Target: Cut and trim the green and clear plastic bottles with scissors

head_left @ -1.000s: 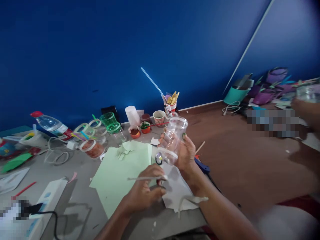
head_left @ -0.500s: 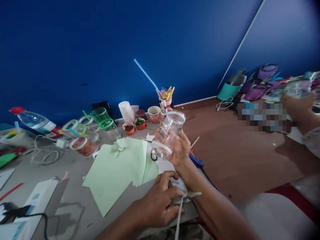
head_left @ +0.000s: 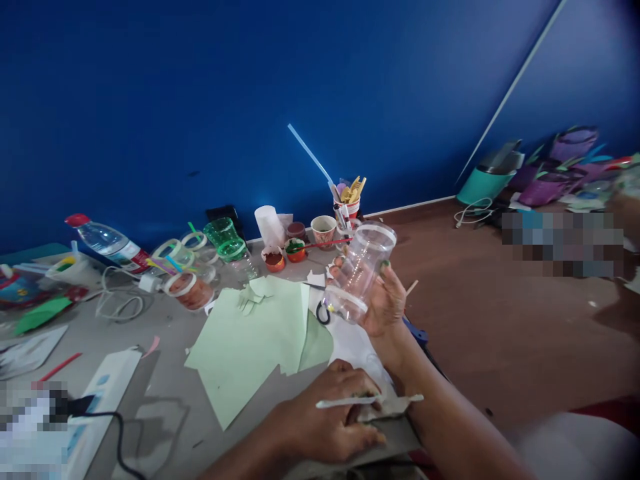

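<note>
My right hand (head_left: 385, 300) cradles a clear plastic bottle piece (head_left: 367, 263), fingers behind it and thumb along its side. It is narrow at the waist, tilted, with a whitish band round each end. Lower down, my left hand (head_left: 345, 410) is palm down with bent fingers, pinching a thin white strip (head_left: 345, 402) that lies across its back. Beside those fingers is a crumpled whitish scrap (head_left: 395, 407), close to my right forearm. Under the bottle piece are black-handled scissors (head_left: 323, 312) and white paper (head_left: 357, 343).
Pale green paper sheets (head_left: 250, 360) lie left of my hands. Behind them stand paint cups (head_left: 274, 259), a green bottle piece (head_left: 233, 248) and a red-capped bottle (head_left: 113, 243). A power strip (head_left: 107, 383) lies near left. A blue-handled tool (head_left: 416, 331) is beside my right wrist.
The white strip has swung up from hanging below my left hand to lying across it. The whole view has shifted, moving the scene rightward. My right hand still holds the bottle piece.
</note>
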`<state>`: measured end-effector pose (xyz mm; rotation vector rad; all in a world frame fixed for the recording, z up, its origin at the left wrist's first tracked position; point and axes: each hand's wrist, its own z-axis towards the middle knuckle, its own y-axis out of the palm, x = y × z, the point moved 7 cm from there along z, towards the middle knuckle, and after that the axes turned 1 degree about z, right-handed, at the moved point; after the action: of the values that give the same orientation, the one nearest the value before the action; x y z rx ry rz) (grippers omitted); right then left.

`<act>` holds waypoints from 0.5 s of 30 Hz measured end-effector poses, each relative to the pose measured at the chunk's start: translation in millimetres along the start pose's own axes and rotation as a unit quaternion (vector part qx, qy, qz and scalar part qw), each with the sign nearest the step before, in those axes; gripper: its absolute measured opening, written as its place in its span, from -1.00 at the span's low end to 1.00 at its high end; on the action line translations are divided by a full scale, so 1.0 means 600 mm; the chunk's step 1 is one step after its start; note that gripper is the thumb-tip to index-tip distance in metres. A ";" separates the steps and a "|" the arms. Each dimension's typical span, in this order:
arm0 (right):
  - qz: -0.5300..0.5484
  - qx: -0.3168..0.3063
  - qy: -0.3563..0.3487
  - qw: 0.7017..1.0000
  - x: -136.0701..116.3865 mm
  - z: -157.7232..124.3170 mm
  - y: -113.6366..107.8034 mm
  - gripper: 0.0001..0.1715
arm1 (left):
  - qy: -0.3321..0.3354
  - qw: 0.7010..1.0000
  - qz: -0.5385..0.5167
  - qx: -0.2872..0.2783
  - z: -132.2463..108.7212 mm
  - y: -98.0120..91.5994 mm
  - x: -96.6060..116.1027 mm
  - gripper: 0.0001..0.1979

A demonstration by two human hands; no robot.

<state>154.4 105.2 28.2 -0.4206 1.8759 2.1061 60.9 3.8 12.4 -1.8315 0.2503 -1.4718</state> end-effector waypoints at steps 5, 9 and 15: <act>-0.006 0.007 0.008 1.000 0.003 0.008 -0.008 -0.52 | 0.054 0.995 -0.069 0.044 -0.010 -0.018 0.009 -0.72; -0.044 0.011 0.004 0.999 -0.008 0.013 -0.017 -0.49 | 0.107 0.970 -0.217 0.029 -0.021 -0.035 0.023 -0.56; -0.049 -0.021 0.009 0.999 -0.006 0.010 -0.006 -0.42 | 0.129 0.973 -0.189 0.006 -0.021 -0.050 0.041 -0.75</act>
<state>158.9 111.8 27.3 -0.5317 1.7854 2.0861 48.6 5.2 51.0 -1.7401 0.0149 -1.9734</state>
